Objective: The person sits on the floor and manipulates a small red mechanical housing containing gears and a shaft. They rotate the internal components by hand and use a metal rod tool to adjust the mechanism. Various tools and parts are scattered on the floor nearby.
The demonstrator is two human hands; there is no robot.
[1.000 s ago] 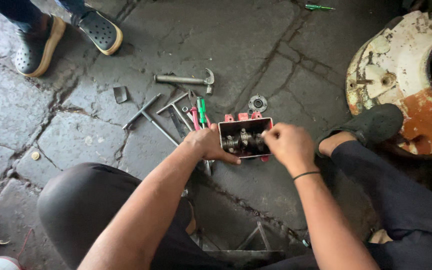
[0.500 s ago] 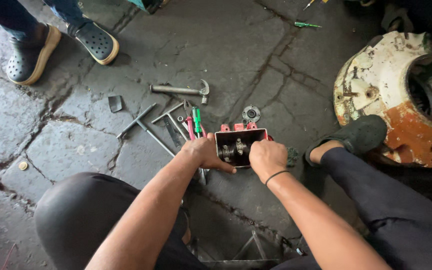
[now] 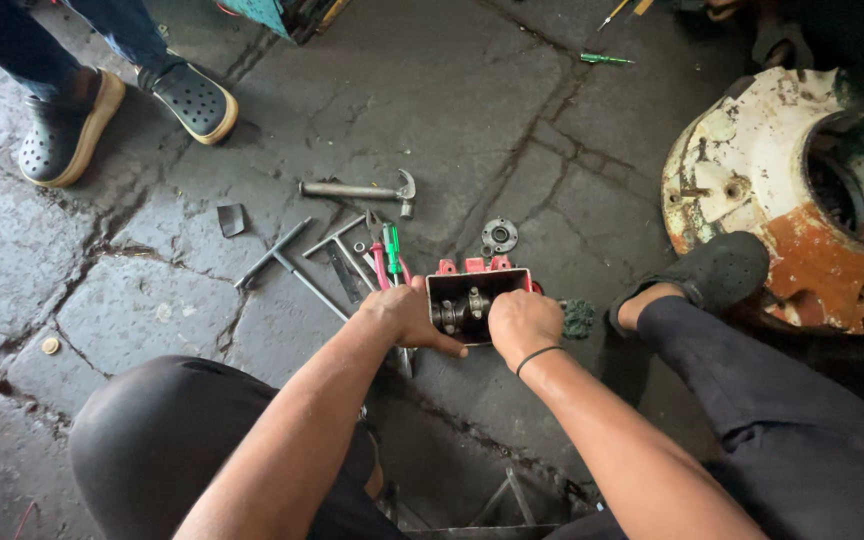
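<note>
A small red metal housing stands on the stone floor, open toward me, with dark shafts and gears inside. My left hand grips its left side, fingers curled under the lower edge. My right hand is closed over the lower right part of the housing, fingers reaching into the opening. A black band sits on my right wrist.
Left of the housing lie a hammer, T-handle wrenches, green and pink screwdrivers, a round flange. A rusty white machine casing stands at right by my shoe. Another person's clogs at top left.
The view has shifted slightly. My right hand has slid further over the housing's opening; my left hand keeps its grip on the left side.
</note>
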